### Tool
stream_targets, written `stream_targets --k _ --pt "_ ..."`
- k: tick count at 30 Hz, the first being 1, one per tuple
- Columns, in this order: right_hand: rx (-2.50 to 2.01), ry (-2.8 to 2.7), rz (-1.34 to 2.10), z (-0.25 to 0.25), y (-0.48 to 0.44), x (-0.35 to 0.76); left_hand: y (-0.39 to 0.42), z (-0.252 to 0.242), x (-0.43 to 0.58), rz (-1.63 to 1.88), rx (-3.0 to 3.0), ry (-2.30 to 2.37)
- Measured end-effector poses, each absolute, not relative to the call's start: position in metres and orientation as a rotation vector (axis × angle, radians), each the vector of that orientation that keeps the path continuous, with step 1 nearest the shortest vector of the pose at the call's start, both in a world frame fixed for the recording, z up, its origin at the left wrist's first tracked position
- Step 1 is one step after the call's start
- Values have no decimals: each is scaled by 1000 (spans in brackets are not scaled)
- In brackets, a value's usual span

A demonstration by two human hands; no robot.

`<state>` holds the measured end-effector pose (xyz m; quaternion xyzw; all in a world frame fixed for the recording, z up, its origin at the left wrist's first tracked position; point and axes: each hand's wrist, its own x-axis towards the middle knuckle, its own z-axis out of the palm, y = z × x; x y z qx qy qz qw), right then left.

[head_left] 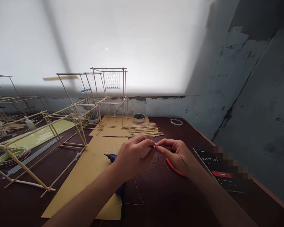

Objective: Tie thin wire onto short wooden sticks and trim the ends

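My left hand (136, 154) and my right hand (177, 153) meet fingertip to fingertip above the dark table, both in a closed pinch. A small object sits between the left fingertips, too small and covered to name. From the pinch a thin thread (158, 156) hangs down, and a strand also crosses my right hand. Under my left hand and forearm lies a blue glue gun (112, 157), mostly hidden, its nozzle pointing left. Red-handled pliers (174, 167) lie partly covered by my right hand. A loose pale thread (139, 192) curls on the table.
Stick frames (77, 118) with hanging glass beads (113, 88) stand left and back. Thin sticks (144, 129), a round tin (139, 118) and a wire coil (176, 122) lie ahead. Yellow boards (101, 201) cover the left-centre. A phone (215, 167) lies right, beside the table edge.
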<state>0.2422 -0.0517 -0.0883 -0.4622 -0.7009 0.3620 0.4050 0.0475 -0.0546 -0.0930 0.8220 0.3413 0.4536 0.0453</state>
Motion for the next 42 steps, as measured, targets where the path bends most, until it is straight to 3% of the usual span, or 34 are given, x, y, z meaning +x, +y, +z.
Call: stream_targets --k 42 --pt "-1246 -1819 822 -81 -59 239 -59 -93 51 1308 2476 1026"
